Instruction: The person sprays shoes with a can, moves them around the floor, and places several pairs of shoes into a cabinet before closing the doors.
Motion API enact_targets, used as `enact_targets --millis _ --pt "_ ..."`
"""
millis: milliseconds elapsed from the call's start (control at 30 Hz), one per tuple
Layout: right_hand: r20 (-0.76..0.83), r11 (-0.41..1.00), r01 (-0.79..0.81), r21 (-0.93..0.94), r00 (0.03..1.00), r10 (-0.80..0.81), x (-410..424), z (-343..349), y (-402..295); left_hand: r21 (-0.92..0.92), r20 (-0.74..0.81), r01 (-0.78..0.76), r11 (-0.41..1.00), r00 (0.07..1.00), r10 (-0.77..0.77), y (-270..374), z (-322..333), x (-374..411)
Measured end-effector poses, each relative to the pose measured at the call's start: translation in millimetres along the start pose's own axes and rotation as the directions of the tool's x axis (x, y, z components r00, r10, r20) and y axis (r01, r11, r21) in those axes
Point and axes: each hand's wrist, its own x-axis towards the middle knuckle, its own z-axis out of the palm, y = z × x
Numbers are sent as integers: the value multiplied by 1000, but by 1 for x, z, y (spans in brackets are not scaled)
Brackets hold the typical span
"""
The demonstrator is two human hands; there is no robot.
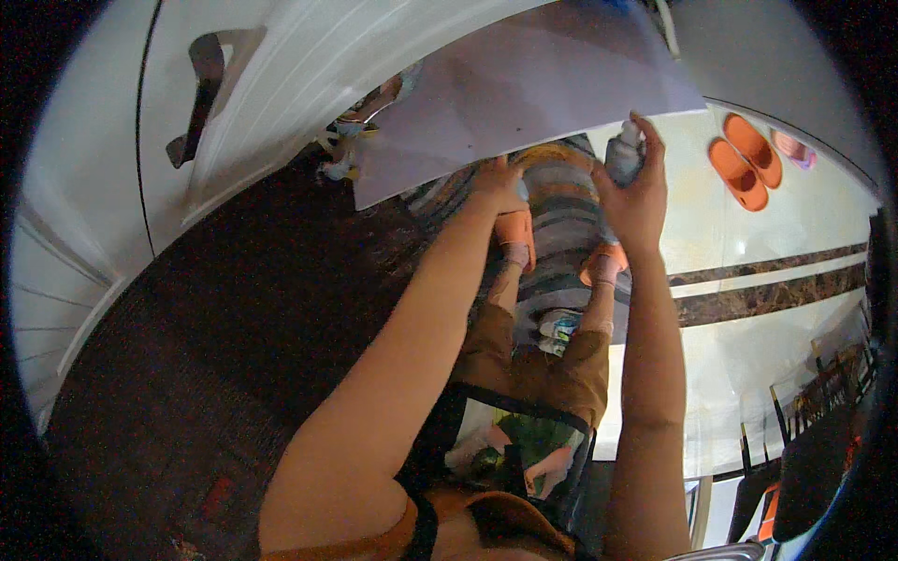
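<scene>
A small bottle with a pale top (623, 158) is in my right hand (640, 189), whose fingers wrap round it. My left hand (499, 184) is at the near edge of a flat pale grey-violet panel (533, 84); something pale blue shows beside its palm, but what it is cannot be told. Both hands are above a striped, curved-pattern mat (561, 203). My feet, in orange slippers (515, 228), stand on that mat below my hands.
A pair of orange slippers (745, 163) and a pink pair (794, 146) lie on the pale tiled floor at right. Shoes (559, 326) lie between my legs. A white door with a dark handle (203, 98) stands at left. Dark-framed chairs (800, 421) are at lower right.
</scene>
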Motion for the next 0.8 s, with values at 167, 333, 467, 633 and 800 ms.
enact_targets --millis 167,333,467,633,800 --pt "78 999 -30 -17 996 31 22 40 2 97 -212 -55 994 974 75 27 9 -5" --pt "199 998 -64 21 978 59 -6 81 -9 -332 -300 -295 896 933 196 -5 -6 -43" --pt "290 994 -106 8 952 99 -45 90 -8 214 -616 22 977 779 118 -140 -66 -55" --pt "330 988 -154 -24 931 153 -82 99 19 645 -66 285 709 945 -320 -201 -144 -40" --pt "379 973 -219 -69 897 229 -92 104 7 711 127 185 678 915 -383 -201 -169 -20"
